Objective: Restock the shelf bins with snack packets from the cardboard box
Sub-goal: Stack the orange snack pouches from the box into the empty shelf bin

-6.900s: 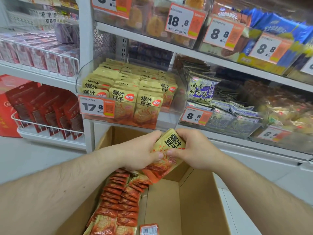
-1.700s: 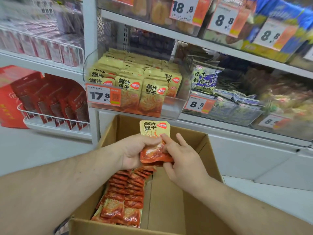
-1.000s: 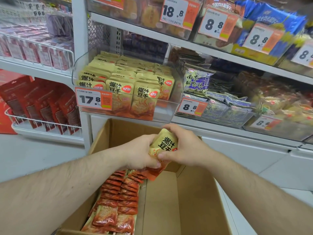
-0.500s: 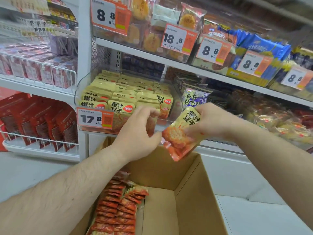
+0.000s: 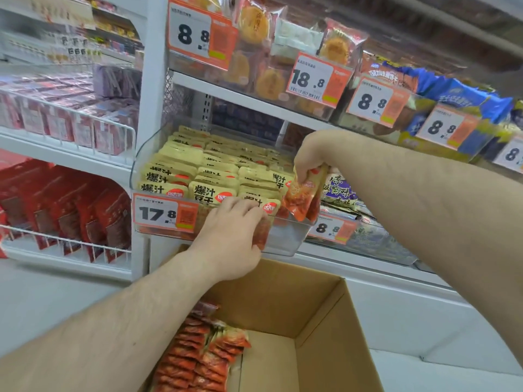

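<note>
A clear plastic shelf bin [image 5: 285, 239] holds rows of yellow-and-orange snack packets [image 5: 206, 171]. My right hand [image 5: 310, 159] grips a few of these packets [image 5: 301, 198] by their tops and holds them hanging inside the bin's right front corner. My left hand [image 5: 232, 236] lies against the bin's front, fingers curled over the rim onto the front row of packets. Below, the open cardboard box [image 5: 319, 346] holds a row of more orange packets [image 5: 198, 357] along its left side.
An orange price tag reading 17.8 [image 5: 164, 213] hangs on the bin's front. A neighbouring bin of purple packets [image 5: 339, 193] sits to the right. Bins of pastries and blue packs fill the shelf above [image 5: 311, 66]. Wire racks of red packs [image 5: 70, 199] stand at left.
My right hand has carried the packets from in front of the shelf up and into the bin's right side. My left hand moved down to the bin's front rim. The camera tilted upward.
</note>
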Demonstrator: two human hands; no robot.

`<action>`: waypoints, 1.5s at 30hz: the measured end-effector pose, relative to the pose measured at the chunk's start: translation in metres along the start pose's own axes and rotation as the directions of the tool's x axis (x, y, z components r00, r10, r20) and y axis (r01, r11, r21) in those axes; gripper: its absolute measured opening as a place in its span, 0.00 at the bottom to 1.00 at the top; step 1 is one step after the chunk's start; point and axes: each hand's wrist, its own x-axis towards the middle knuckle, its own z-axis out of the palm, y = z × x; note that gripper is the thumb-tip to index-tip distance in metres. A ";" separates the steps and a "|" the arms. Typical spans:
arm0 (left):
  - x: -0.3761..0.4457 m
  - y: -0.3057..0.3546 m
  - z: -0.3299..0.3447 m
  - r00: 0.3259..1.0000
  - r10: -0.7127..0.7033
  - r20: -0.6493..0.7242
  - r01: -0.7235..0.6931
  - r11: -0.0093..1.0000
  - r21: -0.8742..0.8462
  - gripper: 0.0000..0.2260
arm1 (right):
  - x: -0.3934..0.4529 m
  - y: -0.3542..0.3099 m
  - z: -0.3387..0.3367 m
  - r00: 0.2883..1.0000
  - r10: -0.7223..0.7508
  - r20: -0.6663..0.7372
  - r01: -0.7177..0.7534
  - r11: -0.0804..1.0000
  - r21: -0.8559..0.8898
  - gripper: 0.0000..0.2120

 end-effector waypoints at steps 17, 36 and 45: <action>-0.003 -0.013 0.020 0.998 0.060 0.003 -0.060 0.998 -0.026 0.22 | 0.072 0.008 0.070 0.906 -0.316 -0.281 0.124 0.834 -0.537 0.26; -0.005 -0.011 0.020 0.999 0.029 0.036 -0.029 1.000 -0.007 0.17 | 0.081 -0.002 0.104 0.902 -0.181 -0.391 -0.052 0.854 -0.517 0.35; -0.006 -0.013 0.020 0.987 0.113 -0.113 -0.123 0.989 -0.086 0.15 | 0.057 0.003 0.095 0.835 -0.109 -0.540 -0.102 0.933 -0.345 0.28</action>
